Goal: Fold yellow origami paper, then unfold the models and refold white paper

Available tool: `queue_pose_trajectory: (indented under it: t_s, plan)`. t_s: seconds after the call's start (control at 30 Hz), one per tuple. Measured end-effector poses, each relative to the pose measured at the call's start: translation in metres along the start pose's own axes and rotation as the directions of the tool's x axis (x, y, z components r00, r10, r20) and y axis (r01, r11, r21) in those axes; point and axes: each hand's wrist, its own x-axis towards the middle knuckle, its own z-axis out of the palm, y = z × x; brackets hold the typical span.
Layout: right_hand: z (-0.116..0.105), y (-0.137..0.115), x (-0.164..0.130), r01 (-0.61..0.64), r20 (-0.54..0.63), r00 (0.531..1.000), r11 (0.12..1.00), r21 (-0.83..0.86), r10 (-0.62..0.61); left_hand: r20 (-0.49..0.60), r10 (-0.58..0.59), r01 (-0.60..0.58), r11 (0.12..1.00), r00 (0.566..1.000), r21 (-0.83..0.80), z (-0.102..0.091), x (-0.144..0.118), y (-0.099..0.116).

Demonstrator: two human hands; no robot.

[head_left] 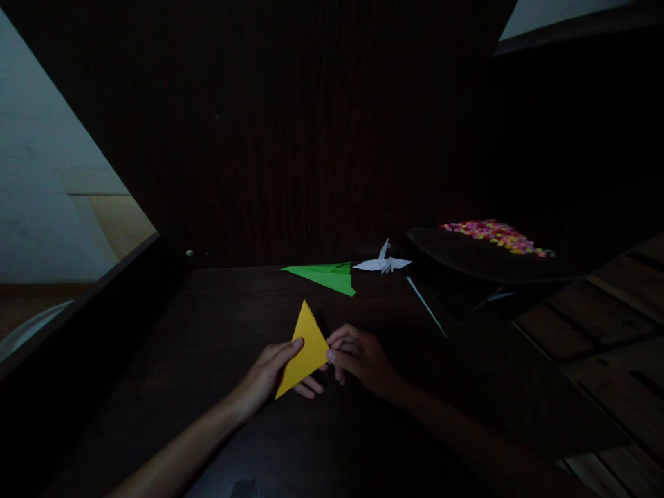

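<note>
A yellow sheet of paper folded into a triangle [306, 351] is held up over the dark wooden surface, one corner pointing away from me. My left hand [270, 370] grips its left side, thumb on top and fingers underneath. At the right corner, my right hand [363, 360] pinches the paper's edge between thumb and fingers. Beyond the paper lies a green paper plane [326, 276]. Beside the plane's right end sits a white origami crane [382, 263] with its wings spread.
Dark boards rise behind and along the left [93, 332]. To the right, a dark curved shelf [446, 250] bears a pile of small pink, red and yellow pieces [495, 235]. A thin pale strip [426, 306] lies below it. Wooden slats [612, 318] show at far right.
</note>
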Motion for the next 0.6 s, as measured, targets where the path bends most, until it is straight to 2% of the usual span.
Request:
queue_pose_trajectory:
  t_s: [0.47, 0.6]
  plan:
    - [0.0022, 0.0020, -0.0020, 0.019, 0.012, 1.000, 0.999, 0.049, -0.020, 0.003, 0.057, -0.057, 0.996, 0.998, 0.071, -0.0087, -0.0025, -0.0021]
    - [0.0028, 0.0010, -0.0018, 0.047, -0.019, 0.999, 0.998, 0.034, -0.046, -0.030, 0.061, -0.057, 0.990, 0.998, 0.126, -0.0069, -0.0036, -0.0010]
